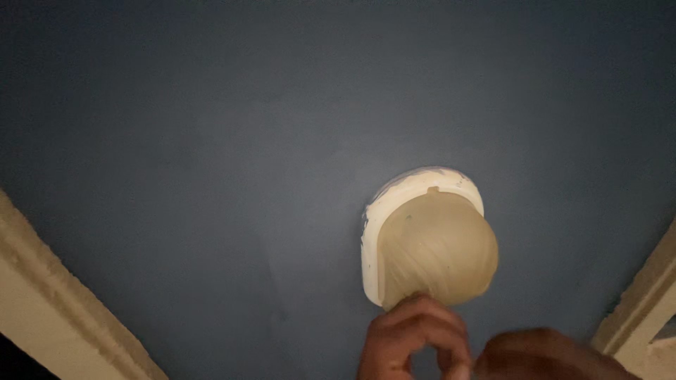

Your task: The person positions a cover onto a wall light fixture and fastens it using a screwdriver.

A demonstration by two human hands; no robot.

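**Frosted glass dome, hands just under it**

Cream frosted-glass dome light shade (438,248) sits in a white round base (372,232) on the dark blue ceiling (211,141), approx 4 o'clock of centre. Dome axis points straight off the ceiling, bulging toward 5 o'clock. Looks rigid, smooth, breakable; prob. best cupped round the rim. Left hand (414,338) fingers curled, touching its lower edge. Right hand (542,355) blurred; can't tell its grip. Cream cornice (63,309) at 8 o'clock.

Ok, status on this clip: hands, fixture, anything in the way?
Left hand touching the dome light shade, grip unclear. Right hand blurred just below, holding nothing visible. White base on the blue ceiling. No obstructions.
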